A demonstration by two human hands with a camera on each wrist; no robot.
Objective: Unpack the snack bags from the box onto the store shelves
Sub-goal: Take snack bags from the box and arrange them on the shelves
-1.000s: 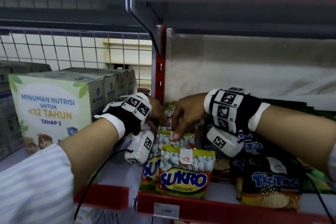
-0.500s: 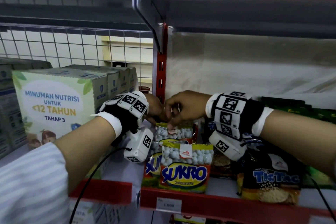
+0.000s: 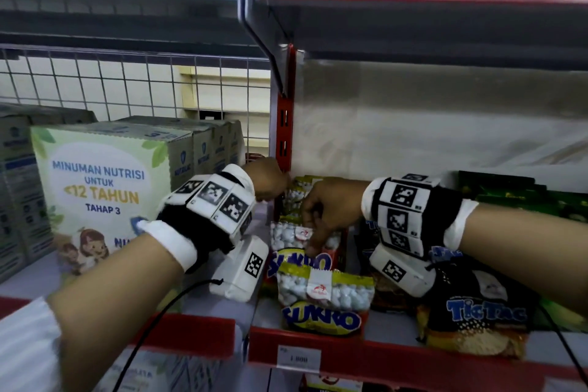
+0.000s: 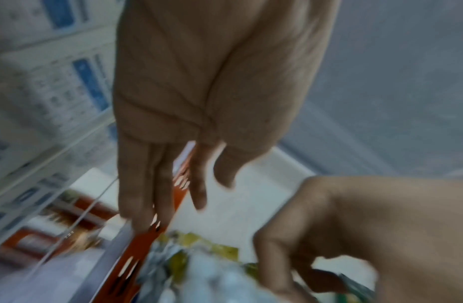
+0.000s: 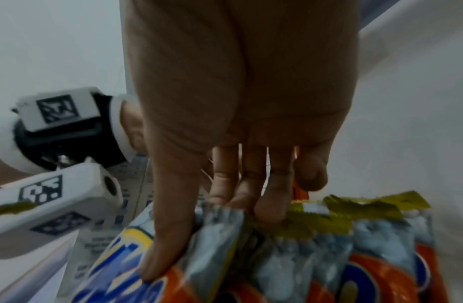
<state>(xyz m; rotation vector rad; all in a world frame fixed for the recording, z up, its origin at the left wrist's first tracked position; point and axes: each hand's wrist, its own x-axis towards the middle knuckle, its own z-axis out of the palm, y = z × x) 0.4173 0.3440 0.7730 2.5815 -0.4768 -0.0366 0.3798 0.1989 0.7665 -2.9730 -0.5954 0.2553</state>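
A row of Sukro peanut bags stands one behind another on the shelf point(image 3: 381, 366); the front bag point(image 3: 324, 299) is free. My right hand point(image 3: 321, 226) pinches the top of the second Sukro bag point(image 3: 288, 237). In the right wrist view that hand point(image 5: 199, 231) has its thumb on the bag's point(image 5: 212, 256) front and its fingers behind the yellow top edge. My left hand point(image 3: 273, 183) hovers by the red upright point(image 3: 284, 137) at the back bags. In the left wrist view its fingers point(image 4: 145, 194) hang straight and hold nothing. No box is in view.
Tic Tac bags point(image 3: 486, 312) lie under my right wrist, with green packets point(image 3: 525, 197) behind. Nutrition drink cartons point(image 3: 95, 200) fill the left bay in front of a wire grid point(image 3: 127, 83). An upper shelf point(image 3: 413, 9) hangs close overhead. A price tag point(image 3: 297, 358) sits on the rail.
The two hands, close together over the rear bags half a second ago, have parted. My right hand dropped onto the second Sukro bag; my left hand drew back toward the upright.
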